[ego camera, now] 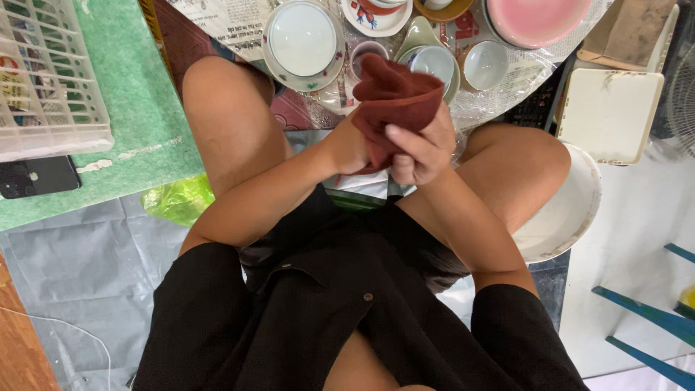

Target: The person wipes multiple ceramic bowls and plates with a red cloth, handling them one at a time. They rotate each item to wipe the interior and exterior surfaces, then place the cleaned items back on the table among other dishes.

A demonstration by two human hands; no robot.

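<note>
maroon cloth [394,94], one, in two hands [420,148].

I get bright, even daylight here, soft shadows only. Glare off the crinkled clear plastic sheet [499,101] and the glossy white round plate [302,38]. Wide-angle bending at the edges; the dark-red folded cloth [394,98] reads sharp.
</note>
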